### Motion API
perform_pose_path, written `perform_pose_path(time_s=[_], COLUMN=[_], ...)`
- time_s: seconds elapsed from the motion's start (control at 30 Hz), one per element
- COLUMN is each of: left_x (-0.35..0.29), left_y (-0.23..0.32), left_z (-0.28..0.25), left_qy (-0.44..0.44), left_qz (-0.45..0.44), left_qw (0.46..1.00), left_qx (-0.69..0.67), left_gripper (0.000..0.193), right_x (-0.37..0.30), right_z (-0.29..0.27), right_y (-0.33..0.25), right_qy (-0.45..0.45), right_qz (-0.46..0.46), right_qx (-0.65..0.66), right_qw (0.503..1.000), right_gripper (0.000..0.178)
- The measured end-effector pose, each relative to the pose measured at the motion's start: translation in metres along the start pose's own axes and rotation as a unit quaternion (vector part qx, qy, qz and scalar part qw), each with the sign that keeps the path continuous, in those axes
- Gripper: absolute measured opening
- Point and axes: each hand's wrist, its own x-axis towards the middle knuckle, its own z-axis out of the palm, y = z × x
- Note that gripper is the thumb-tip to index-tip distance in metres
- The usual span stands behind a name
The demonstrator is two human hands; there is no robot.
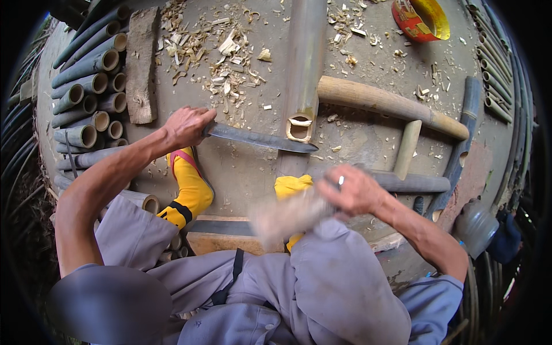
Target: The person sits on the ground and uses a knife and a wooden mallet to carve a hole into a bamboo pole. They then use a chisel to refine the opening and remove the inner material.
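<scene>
My left hand [187, 126] is closed round the handle of a long knife [259, 137]. Its dark blade points right, and the tip lies at the near side of a squarish hole [299, 129] cut in a thick bamboo pole [302, 63]. A pale piece bridges part of that hole. Over my right knee, my right hand [353, 191] grips a chunky wooden mallet [287, 217], smeared by motion and held apart from the knife. The pole runs away from me, and its near end is partly hidden by my yellow-socked right foot [292, 185].
Cut bamboo tubes [89, 83] are stacked at the left beside a rough wooden plank [142, 63]. A bamboo frame [397, 106] lies to the right. Shavings [227, 52] litter the floor. A red-yellow container [422, 22] and a clear plastic jug [476, 227] stand at the right.
</scene>
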Motion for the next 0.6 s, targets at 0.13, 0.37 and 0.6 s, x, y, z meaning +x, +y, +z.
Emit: perform_pose_path(time_s=[0.13,0.37,0.6], left_x=[0.001,0.007,0.003], left_y=[-0.004,0.004,-0.004], left_z=[0.003,-0.006,0.006], left_qy=[0.011,-0.011,0.010], left_qz=[-0.002,-0.017,-0.008], left_qw=[1.000,0.999,0.999], left_qx=[0.020,0.031,0.049], left_gripper=[0.027,0.025,0.027], right_x=[0.021,0.017,0.027], right_z=[-0.009,-0.001,-0.007], right_y=[-0.004,0.026,-0.032], right_qy=[-0.158,-0.076,0.041], right_qz=[0.263,0.096,-0.061], right_qx=[-0.043,-0.084,-0.041], right_qw=[0.951,0.989,0.996], right_gripper=[0.075,0.051,0.037])
